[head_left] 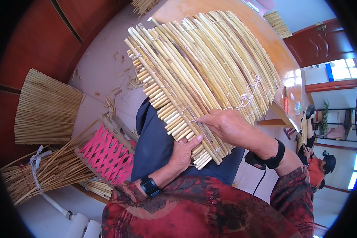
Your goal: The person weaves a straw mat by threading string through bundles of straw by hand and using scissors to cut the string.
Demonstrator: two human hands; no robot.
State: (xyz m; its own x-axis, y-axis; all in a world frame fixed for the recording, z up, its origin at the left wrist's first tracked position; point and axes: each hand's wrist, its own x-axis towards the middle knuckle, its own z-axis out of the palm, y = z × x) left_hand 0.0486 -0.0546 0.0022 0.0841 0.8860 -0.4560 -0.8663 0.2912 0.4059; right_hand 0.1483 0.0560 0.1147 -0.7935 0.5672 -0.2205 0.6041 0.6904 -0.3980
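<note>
A mat of pale yellow reed stalks (198,67), bound with white string (246,97), rests tilted on my lap and against the wooden table (273,43). My left hand (183,152) grips the mat's near lower edge from beneath, thumb on top of the stalks. My right hand (226,125) lies on the mat's near end, fingertips pinching the white string where it crosses the stalks. Both wrists wear black bands.
A finished reed mat (45,107) leans at the left wall. A tied bundle of loose reeds (43,170) and a pink woven stool (107,152) lie on the floor beside my knees. Cut reed bits litter the floor. Another person (317,166) sits at the right.
</note>
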